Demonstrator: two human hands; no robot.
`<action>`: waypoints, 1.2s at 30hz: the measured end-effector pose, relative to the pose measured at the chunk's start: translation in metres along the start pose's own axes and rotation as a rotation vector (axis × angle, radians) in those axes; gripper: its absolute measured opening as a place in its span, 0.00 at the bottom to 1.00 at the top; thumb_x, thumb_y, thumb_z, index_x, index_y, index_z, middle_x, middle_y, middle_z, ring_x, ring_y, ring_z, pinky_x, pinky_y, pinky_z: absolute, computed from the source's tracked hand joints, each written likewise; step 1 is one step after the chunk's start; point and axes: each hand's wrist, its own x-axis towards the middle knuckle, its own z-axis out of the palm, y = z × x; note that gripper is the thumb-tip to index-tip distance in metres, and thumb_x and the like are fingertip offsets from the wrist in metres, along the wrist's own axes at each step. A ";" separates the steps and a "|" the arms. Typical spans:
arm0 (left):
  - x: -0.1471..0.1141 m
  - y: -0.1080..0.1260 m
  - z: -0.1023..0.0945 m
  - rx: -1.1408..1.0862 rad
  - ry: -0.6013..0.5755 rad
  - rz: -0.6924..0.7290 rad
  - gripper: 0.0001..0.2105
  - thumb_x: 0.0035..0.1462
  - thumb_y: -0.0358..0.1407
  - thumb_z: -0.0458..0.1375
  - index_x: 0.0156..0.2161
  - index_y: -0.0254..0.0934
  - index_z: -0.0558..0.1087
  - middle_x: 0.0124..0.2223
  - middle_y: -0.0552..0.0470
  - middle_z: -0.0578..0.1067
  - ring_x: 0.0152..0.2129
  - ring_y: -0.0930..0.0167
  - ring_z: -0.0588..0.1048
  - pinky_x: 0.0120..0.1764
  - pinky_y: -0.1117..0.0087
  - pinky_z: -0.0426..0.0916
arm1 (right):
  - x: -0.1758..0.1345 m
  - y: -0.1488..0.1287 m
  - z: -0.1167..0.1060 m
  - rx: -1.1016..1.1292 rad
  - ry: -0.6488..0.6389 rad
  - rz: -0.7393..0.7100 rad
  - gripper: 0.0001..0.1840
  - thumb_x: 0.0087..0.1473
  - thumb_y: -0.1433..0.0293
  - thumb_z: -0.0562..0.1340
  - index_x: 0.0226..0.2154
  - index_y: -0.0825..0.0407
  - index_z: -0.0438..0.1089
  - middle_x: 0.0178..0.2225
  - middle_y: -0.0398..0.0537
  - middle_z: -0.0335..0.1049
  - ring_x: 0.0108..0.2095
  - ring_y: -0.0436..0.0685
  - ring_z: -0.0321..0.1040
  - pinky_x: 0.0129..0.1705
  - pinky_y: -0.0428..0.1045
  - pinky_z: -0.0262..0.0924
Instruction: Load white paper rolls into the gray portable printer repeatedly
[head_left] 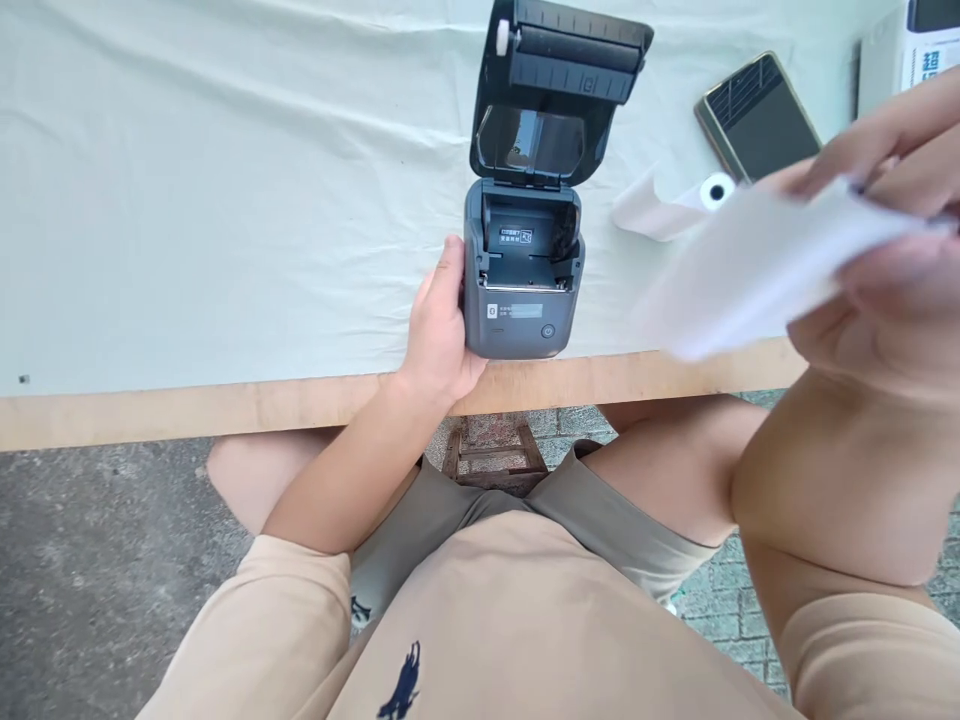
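Note:
My left hand grips the left side of a dark grey label printer near the table's front edge. The printer's lid stands swung back, and the roll compartment shows no roll inside. At the right, my right hand is raised with its fingers closed on a label roll, a loose white strip of which trails to the left, blurred by motion. The fingers hide the rest of what they hold. Behind the strip, a second white roll lies on the cloth with its end unrolled leftward.
A smartphone lies at the back right, beside a white box with printing on it. A pale cloth covers the table, whose wooden front edge is bare. My legs are under the table.

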 end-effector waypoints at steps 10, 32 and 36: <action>-0.001 -0.002 0.002 -0.015 0.014 0.041 0.20 0.71 0.49 0.50 0.42 0.38 0.79 0.45 0.50 0.81 0.64 0.61 0.70 0.61 0.65 0.72 | 0.029 -0.032 0.063 -0.296 -0.513 0.059 0.09 0.55 0.67 0.65 0.36 0.45 0.64 0.39 0.43 0.72 0.40 0.55 0.71 0.39 0.53 0.71; 0.008 -0.011 -0.012 0.036 0.013 0.071 0.20 0.70 0.52 0.50 0.41 0.38 0.76 0.36 0.51 0.78 0.52 0.61 0.80 0.48 0.65 0.80 | 0.041 -0.039 0.086 -0.896 -0.758 0.153 0.14 0.68 0.67 0.52 0.53 0.49 0.63 0.45 0.48 0.74 0.42 0.61 0.71 0.40 0.54 0.53; 0.009 -0.011 -0.013 0.025 0.028 0.058 0.19 0.69 0.53 0.52 0.43 0.40 0.76 0.41 0.51 0.80 0.57 0.59 0.77 0.54 0.61 0.79 | 0.037 -0.033 0.078 -0.807 -0.668 0.073 0.13 0.66 0.62 0.53 0.49 0.49 0.65 0.44 0.52 0.74 0.45 0.63 0.71 0.46 0.57 0.57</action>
